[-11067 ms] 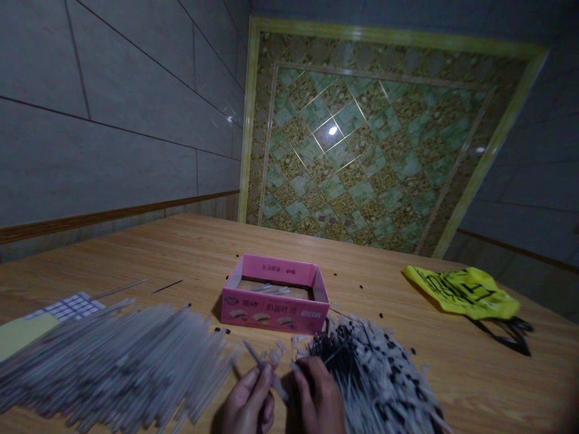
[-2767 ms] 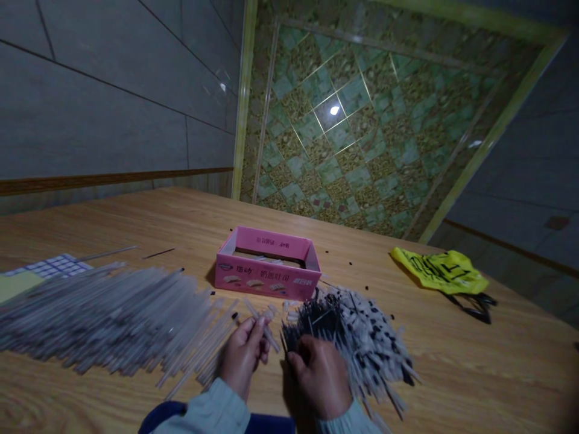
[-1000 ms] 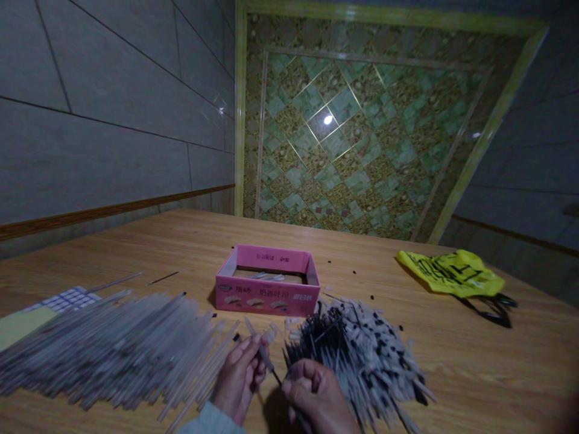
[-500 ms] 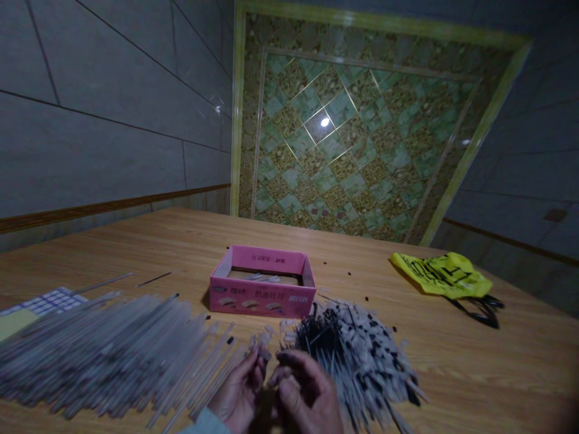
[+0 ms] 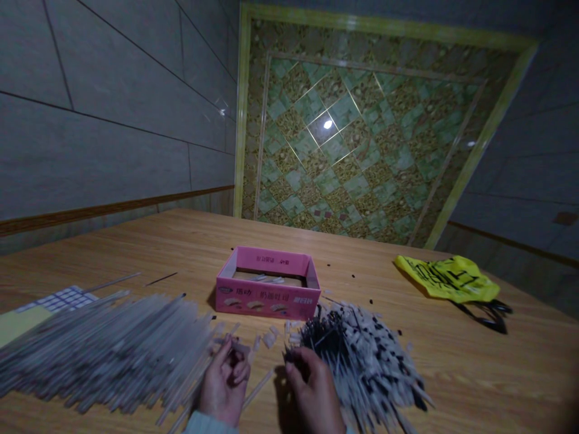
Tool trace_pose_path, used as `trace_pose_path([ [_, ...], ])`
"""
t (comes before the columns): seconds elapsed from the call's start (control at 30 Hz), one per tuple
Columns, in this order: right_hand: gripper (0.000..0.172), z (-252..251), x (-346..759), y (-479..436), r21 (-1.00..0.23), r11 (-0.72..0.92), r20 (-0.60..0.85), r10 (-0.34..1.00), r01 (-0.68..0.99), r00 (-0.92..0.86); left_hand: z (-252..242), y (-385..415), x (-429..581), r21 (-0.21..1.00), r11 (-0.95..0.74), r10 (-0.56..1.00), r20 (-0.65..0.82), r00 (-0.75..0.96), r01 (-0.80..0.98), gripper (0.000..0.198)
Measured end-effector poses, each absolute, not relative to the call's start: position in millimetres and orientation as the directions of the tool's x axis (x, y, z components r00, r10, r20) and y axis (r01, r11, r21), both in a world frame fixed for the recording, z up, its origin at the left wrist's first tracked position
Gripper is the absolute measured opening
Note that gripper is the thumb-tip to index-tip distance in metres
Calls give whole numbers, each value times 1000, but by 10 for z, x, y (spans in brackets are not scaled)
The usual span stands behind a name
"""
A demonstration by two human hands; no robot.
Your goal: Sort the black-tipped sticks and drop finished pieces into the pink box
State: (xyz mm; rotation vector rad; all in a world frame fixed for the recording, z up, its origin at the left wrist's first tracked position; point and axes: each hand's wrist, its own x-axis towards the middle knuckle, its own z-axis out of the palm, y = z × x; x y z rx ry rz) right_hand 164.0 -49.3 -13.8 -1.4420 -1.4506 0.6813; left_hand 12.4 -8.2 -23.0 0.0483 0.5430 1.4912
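My left hand (image 5: 225, 383) is closed, thumb and fingers pinching a small translucent plastic piece (image 5: 240, 348). Close by on its left spreads a large pile of long clear thin tubes (image 5: 122, 352). My right hand (image 5: 314, 386) has its thumb and forefinger together at the near left edge of a heap of thin grey sticks with black and whitish ends (image 5: 362, 355). Dark thin bits show at its fingertips, too small to name. Between the hands a single clear tube (image 5: 259, 387) lies on the table. Several short clear plastic pieces (image 5: 270, 337) lie just beyond.
A pink open box (image 5: 268, 302) with a few clear pieces inside stands beyond the hands. To the right lies a yellow bag (image 5: 447, 277) with black straps. A checkered cloth (image 5: 58, 298) is at left. Small black bits dot the wooden table (image 5: 181, 241).
My hands have moved apart: the left one shifted left with the plastic piece, the right one went to the stick heap's edge. A clear tube now shows between them. The view shifted slightly.
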Motion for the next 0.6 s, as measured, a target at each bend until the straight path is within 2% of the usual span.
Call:
trace_pose_path([
  [0.1,9,-68,1477,-314,-668,190,270,963,719,-3,-195,-75,91,430,7,955,-270,-121,-903,11],
  [0.17,11,-23,1354,-121,-547,228,267,960,806,-90,-178,-81,87,450,7,961,-251,-119,-893,13],
  [0.43,22,-85,946,490,-400,370,220,927,839,-304,-214,-91,105,500,42,969,-232,-87,-865,16],
  [0.6,25,-123,887,554,-332,388,156,921,860,-356,-216,-91,98,510,63,964,-252,-79,-858,18],
])
